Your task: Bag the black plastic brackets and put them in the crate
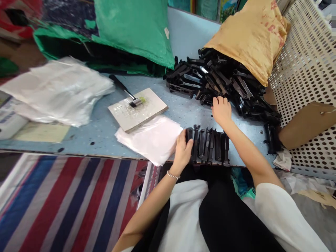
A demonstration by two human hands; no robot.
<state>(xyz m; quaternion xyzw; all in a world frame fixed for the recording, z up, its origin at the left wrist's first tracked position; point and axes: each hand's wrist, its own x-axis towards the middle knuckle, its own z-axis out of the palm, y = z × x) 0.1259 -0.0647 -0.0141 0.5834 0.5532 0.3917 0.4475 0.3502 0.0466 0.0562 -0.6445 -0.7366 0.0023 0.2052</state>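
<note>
Several black plastic parts stand side by side in a row near the table's front edge. At the row's left end my left hand is closed around a black plastic part. My right hand reaches the near edge of a large heap of similar black parts. Its fingers are bent over the heap, and their tips are partly hidden, so I cannot make out whether they grip a part. The heap spills from the mouth of a yellow-brown sack.
White sheets lie left of my left hand, partly under a board bearing a black-handled brush. Clear plastic bags and a green sack are farther left. A perforated crate borders the right side.
</note>
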